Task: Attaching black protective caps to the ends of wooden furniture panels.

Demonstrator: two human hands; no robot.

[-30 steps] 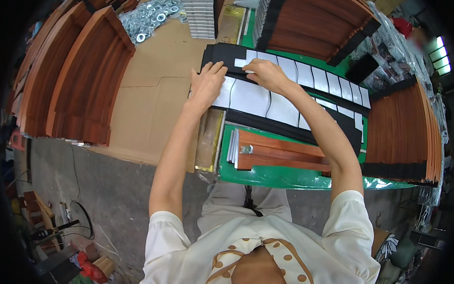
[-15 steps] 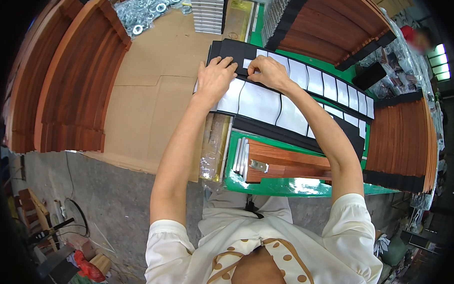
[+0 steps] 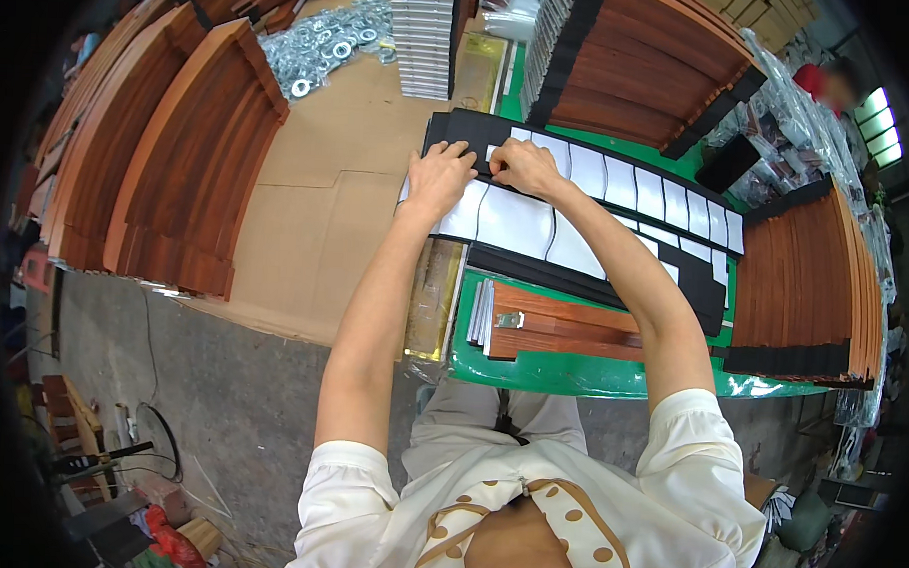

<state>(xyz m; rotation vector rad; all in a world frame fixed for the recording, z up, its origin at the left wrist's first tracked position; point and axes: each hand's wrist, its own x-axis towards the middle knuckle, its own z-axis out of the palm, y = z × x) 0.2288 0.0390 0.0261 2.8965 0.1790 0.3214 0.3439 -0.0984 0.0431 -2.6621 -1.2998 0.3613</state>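
Two rows of black sheets with white rectangular panels lie on the table before me. My left hand (image 3: 443, 180) rests on the left end of the black sheets (image 3: 467, 130), its fingers spread flat. Just to its right, my right hand (image 3: 526, 167) has its fingertips pinched together over the far row. A small white edge shows beside those fingertips; what they hold is hidden. White panels (image 3: 515, 219) of the near row run beneath my right wrist and forearm. The white panels (image 3: 619, 180) of the far row extend to the right.
Brown wood-look pieces (image 3: 563, 328) with a metal plate lie at the green table's (image 3: 561, 375) near edge. Tall brown stacks (image 3: 184, 159) stand left, with others (image 3: 790, 281) right and behind. Bagged metal rings (image 3: 328, 47) sit on cardboard (image 3: 296, 228). Another person (image 3: 832, 87) is far right.
The whole view has shifted slightly, so the table and stacks sit lower in the picture. Both hands stay at the same place on the black sheets, the right still pinching.
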